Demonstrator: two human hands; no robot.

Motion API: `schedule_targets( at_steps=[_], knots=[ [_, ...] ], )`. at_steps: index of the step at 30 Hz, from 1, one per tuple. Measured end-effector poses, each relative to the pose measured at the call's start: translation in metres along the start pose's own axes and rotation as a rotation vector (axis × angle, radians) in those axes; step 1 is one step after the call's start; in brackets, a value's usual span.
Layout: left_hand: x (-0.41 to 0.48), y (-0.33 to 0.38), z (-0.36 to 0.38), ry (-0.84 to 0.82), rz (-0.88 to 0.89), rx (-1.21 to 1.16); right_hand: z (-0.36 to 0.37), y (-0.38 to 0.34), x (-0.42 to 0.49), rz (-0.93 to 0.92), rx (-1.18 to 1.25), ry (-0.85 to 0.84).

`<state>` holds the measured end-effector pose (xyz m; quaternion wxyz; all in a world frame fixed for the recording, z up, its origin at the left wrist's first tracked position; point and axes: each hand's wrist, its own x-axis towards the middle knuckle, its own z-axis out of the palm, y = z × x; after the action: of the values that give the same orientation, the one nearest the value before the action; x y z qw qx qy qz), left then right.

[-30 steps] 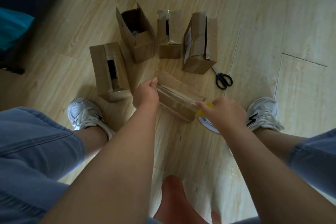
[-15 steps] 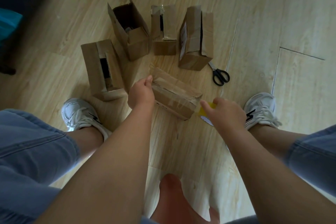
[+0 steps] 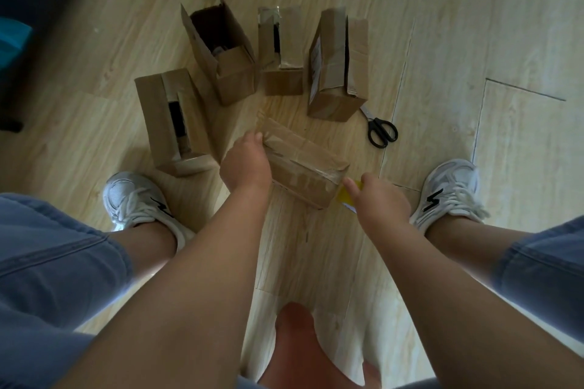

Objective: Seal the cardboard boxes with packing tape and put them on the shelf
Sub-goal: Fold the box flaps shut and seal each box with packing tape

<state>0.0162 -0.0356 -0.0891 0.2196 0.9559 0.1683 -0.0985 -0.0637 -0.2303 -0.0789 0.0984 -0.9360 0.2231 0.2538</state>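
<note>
1. Taped box (image 3: 303,167): brown cardboard, closed, lying on its side on the wooden floor (image 3: 474,25) between the person's two shoes, set slantwise. A strip of clear tape (image 3: 316,169) runs along its top seam toward the right end.

2. Left hand (image 3: 246,164): on the box's left end, back of the hand to the camera, fingers curled down over the cardboard and holding it; the fingertips are mostly hidden.

3. Right hand (image 3: 379,202): just beside the box's right end, fingers closed on a yellow tape roll (image 3: 344,196), forefinger reaching toward the box corner. Only a sliver of the roll shows under the hand.

4. Four further boxes, upright, in an arc beyond the taped box:
- left box (image 3: 158,117), flaps parted, dark slit showing
- open box (image 3: 234,73), flaps up, contents too dim to tell
- small box (image 3: 284,82), some tape at its top, gap between its flaps
- right box (image 3: 331,73), label on its side, print unreadable

5. Scissors (image 3: 380,131): black handles, on the floor by the right box; the blades are partly hidden behind it.

6. White shoes, left shoe (image 3: 132,199) and right shoe (image 3: 448,189), flank the work. The upper left corner is dark and blurred.
</note>
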Motion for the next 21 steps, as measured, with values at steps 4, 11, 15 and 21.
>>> schedule_targets(
  at_steps=[4,11,15,21],
  knots=[
    [-0.019,-0.002,0.008,-0.035,0.289,0.152,-0.002,-0.001,0.002,-0.007,-0.017,0.002],
    [-0.056,-0.027,0.027,-0.159,0.404,0.243,-0.002,-0.007,0.005,-0.03,0.012,0.017],
    [-0.052,-0.023,0.023,-0.234,0.364,0.244,0.0,-0.009,0.005,0.004,0.041,-0.003],
    [-0.051,-0.008,0.013,-0.218,0.367,0.195,0.0,-0.015,0.009,0.034,0.094,-0.032]
  ],
)
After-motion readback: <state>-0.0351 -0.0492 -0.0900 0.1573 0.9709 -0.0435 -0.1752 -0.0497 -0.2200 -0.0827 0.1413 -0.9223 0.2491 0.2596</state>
